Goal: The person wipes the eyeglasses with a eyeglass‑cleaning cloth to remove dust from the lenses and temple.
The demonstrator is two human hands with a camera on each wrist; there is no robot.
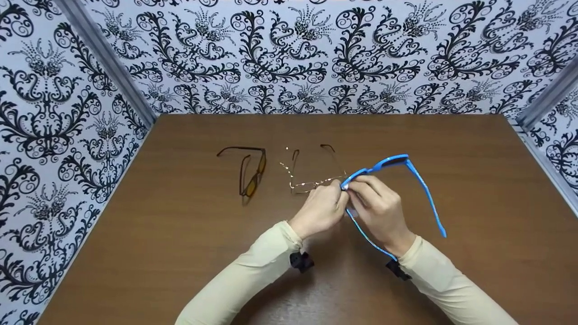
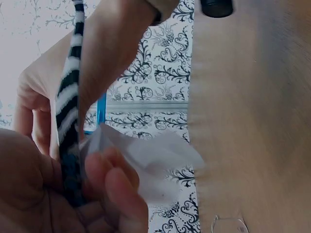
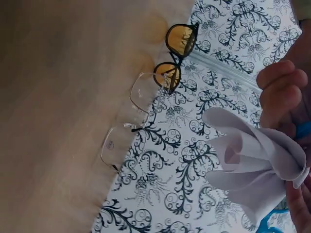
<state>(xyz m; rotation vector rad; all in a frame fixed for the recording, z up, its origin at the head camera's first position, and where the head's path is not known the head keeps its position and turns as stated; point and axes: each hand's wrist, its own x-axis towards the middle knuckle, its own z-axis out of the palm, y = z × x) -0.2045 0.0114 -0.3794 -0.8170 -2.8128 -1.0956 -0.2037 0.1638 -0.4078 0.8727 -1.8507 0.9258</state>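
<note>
Blue sunglasses (image 1: 392, 161) with dark lenses are held up over the table, both temples unfolded. My left hand (image 1: 320, 205) grips them at one front corner, and in the left wrist view a black-and-white striped temple (image 2: 69, 107) runs past its curled fingers. Close against it, my right hand (image 1: 379, 207) pinches a pale cloth (image 3: 257, 155) at the same end of the frame. The cloth hangs in loose folds in both wrist views; the head view mostly hides it behind the hands. How the cloth sits on the lens is hidden by the fingers.
On the brown table (image 1: 180, 243), dark-framed glasses with amber lenses (image 1: 251, 186) lie at the left. Thin wire-framed glasses (image 1: 292, 186) with a beaded chain (image 1: 286, 168) lie just beyond my hands. Patterned walls (image 1: 289, 54) enclose the table's back and sides.
</note>
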